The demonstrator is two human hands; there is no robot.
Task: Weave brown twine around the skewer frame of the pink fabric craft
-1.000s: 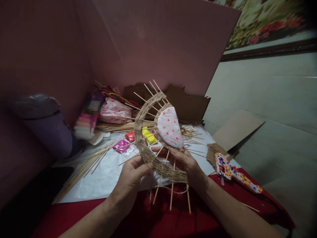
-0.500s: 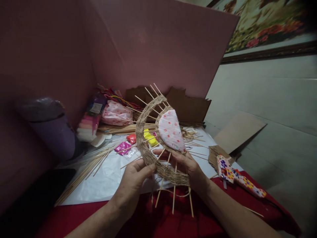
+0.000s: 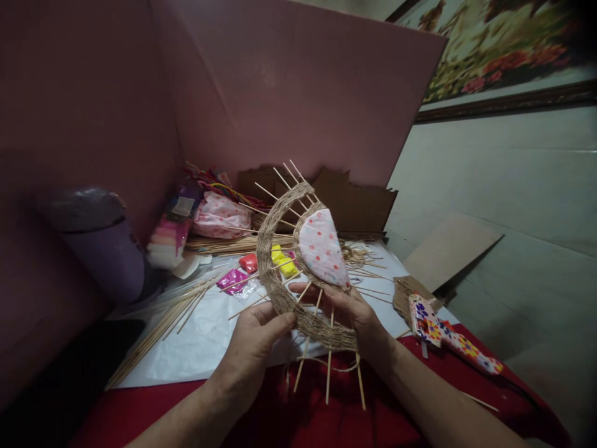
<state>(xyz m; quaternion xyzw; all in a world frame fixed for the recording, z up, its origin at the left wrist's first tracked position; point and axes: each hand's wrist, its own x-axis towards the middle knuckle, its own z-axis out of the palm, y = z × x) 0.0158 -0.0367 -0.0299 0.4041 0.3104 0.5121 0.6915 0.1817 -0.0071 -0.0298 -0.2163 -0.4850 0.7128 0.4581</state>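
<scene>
Between my hands, raised above the table, is a half-round fan-shaped twine-and-stick weaving (image 3: 269, 274). Its centre is a half-disc of white fabric with red dots (image 3: 321, 242), edged in twine. Thin wooden sticks spread out from it through a wide woven twine band. My left hand (image 3: 261, 336) pinches that band at its lower left, thumb in front. My right hand (image 3: 361, 317) grips the lower right, with fingers partly behind the sticks below the fabric. A loose twine end (image 3: 342, 368) dangles among the lower stick tips.
White sheeting (image 3: 172, 354) covers part of the red cloth (image 3: 158, 410). Loose sticks (image 3: 158, 336) lie at left, near small pink (image 3: 232, 281), red and yellow packets. A flower-patterned glue gun (image 3: 457, 342) lies at right. Torn cardboard (image 3: 359, 205) stands behind; a purple container (image 3: 105, 249) is far left.
Almost nothing differs. The whole view has shifted very slightly, while both hands keep the same hold on the weaving.
</scene>
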